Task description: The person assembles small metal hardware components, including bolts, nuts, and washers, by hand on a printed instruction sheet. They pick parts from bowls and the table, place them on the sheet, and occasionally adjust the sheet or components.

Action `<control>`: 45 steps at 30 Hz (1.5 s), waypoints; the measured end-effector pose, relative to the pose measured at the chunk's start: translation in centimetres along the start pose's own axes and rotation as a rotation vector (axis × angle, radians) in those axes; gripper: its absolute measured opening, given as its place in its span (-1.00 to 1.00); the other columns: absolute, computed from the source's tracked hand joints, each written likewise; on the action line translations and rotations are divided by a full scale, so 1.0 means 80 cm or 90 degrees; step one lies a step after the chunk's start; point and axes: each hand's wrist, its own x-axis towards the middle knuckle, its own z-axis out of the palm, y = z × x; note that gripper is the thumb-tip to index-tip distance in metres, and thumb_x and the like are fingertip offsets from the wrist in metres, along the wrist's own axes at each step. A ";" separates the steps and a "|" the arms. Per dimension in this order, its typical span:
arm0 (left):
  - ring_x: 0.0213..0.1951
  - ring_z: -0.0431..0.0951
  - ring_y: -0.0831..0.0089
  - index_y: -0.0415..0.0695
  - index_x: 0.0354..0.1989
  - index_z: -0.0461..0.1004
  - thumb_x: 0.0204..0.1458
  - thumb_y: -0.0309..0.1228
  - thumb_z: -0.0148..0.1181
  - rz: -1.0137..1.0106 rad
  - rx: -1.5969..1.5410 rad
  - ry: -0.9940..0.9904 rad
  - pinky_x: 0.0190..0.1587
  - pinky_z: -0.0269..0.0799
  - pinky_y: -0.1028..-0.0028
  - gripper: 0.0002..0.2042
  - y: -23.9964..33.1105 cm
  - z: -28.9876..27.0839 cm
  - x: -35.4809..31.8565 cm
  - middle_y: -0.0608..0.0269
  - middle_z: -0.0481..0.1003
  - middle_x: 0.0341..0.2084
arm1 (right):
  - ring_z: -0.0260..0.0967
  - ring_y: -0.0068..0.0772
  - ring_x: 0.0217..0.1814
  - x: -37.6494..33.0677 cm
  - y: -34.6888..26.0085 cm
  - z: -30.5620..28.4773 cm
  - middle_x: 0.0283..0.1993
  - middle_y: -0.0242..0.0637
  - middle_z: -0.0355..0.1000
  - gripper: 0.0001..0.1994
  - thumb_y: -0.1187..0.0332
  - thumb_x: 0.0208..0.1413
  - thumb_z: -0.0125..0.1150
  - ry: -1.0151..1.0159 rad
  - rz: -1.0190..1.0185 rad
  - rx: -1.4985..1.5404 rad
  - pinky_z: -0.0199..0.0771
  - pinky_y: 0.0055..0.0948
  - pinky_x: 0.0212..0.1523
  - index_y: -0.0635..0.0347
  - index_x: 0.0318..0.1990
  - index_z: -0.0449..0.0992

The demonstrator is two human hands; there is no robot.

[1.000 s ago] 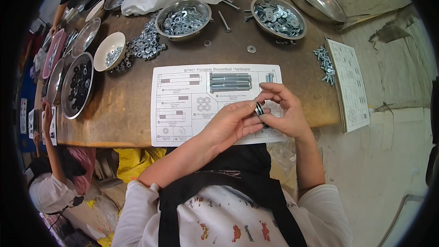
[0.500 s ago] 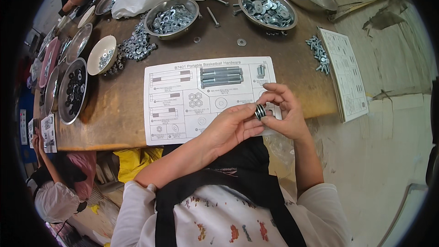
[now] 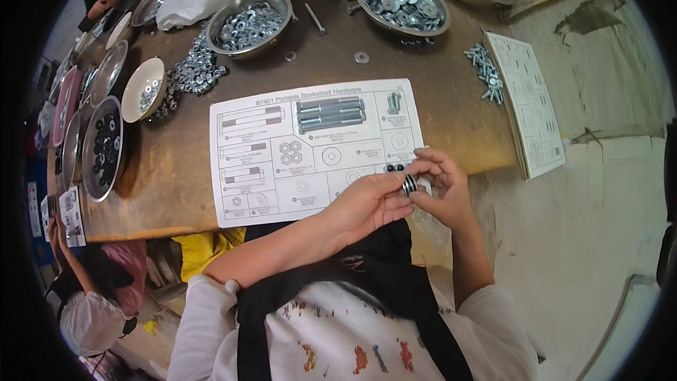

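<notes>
My left hand and my right hand meet over the lower right corner of a printed hardware sheet. Between their fingertips is a small stack of washers, dark and silvery, held on edge. Both hands pinch it. Just beyond the fingers, two small dark round pieces lie on the sheet. A row of long bolts rests on the sheet's upper part, with a few short bolts to their right. My right fingers hide part of the sheet's edge.
Steel bowls of washers stand at the back. Loose nuts are heaped beside a cream bowl. Left is a bowl of black parts. Short bolts lie beside stacked sheets. Other people work at the left.
My hands, still pinching the washers, have shifted slightly toward me and right over the sheet. The two dark round pieces now show beyond my fingers. The whole view has shifted a little.
</notes>
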 end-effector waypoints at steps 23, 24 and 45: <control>-0.03 0.58 0.51 -0.17 0.28 0.33 0.34 -0.28 -0.02 -0.016 0.012 -0.017 0.03 0.55 0.51 -0.61 0.003 -0.004 0.005 0.22 0.53 -0.03 | 0.44 -0.52 0.04 0.000 -0.013 -0.003 -0.03 -0.28 0.51 -0.39 0.67 -0.10 0.30 -0.019 0.025 -0.107 0.43 -0.50 0.00 0.26 0.21 0.35; -0.03 0.58 0.51 -0.17 0.28 0.33 0.34 -0.28 -0.02 -0.015 0.014 -0.017 0.03 0.55 0.52 -0.60 0.005 -0.001 0.004 0.22 0.53 -0.03 | 0.44 -0.53 0.04 0.000 -0.014 -0.003 -0.03 -0.29 0.52 -0.38 0.67 -0.11 0.31 -0.017 0.018 -0.116 0.43 -0.50 -0.01 0.26 0.21 0.35; 0.08 0.55 0.34 -0.27 0.24 0.33 0.35 -0.28 -0.05 -0.084 0.048 -0.029 0.11 0.49 0.41 -0.60 0.010 -0.004 -0.018 0.11 0.53 -0.02 | 0.49 -0.27 -0.04 0.071 -0.017 0.007 -0.15 -0.23 0.53 -0.57 0.47 -0.09 0.35 0.040 -0.078 -0.609 0.48 -0.33 -0.07 0.11 0.02 0.50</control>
